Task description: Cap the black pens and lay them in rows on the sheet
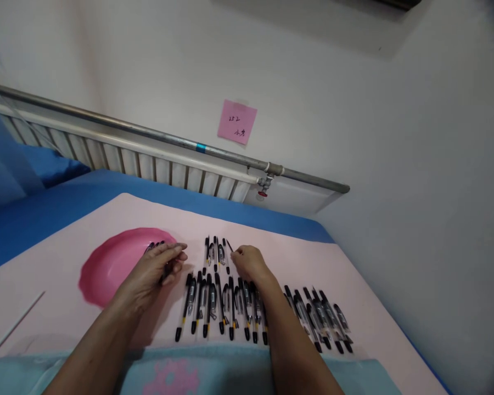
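Note:
My right hand [249, 263] is closed, its fingertips pinching a thin black pen refill [229, 246] that points up and left. Beside it lies a short row of pen parts [215, 255]: black-ended clear barrels, thin refills and small clips. My left hand [158, 267] hovers by the right rim of a pink scalloped basin [102, 263]. Its fingers curl around something dark, mostly hidden in the palm. A few black pen pieces [154, 245] show in the basin behind that hand. Nearer to me is a longer row of pens and parts [222, 307], partly covered by my right forearm.
More pens [321, 318] lie in a group at the right. A thin white stick [18, 323] rests at the left on the pink table cover [296, 255]. Behind the table are a white radiator [160, 167], a pipe with a red-handled valve [263, 192], and a wall with a pink note [237, 122].

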{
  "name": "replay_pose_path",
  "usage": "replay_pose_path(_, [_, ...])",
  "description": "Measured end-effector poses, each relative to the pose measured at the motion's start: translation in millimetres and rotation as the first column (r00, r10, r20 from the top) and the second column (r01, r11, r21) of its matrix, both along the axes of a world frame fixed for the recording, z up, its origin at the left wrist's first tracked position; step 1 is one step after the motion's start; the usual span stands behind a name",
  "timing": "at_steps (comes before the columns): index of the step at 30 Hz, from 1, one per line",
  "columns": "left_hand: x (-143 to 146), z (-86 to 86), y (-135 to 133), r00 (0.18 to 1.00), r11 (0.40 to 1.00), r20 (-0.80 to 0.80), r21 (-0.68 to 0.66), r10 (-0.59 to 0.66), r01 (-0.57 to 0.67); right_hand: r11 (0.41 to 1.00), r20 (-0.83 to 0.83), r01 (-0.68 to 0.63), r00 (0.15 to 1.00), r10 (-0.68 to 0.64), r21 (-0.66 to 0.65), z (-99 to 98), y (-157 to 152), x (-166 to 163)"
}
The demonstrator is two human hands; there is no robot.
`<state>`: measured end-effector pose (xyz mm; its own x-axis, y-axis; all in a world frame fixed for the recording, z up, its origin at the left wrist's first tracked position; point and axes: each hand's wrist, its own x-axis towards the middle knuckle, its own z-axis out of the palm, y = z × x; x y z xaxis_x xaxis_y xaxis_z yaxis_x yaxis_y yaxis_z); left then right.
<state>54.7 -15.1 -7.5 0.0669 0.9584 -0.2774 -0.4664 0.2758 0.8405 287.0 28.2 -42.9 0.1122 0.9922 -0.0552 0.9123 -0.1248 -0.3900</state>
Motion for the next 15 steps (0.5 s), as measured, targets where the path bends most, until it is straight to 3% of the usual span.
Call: replay_pose_path(15, [-1.1, -0.6, 0.2, 0.999, 1.000, 0.048, -0.014, -0.019, 0.020, 0.998, -0.138, -0.010, 0.990, 0.002, -0.056, -3.2, -0.9, -9.4])
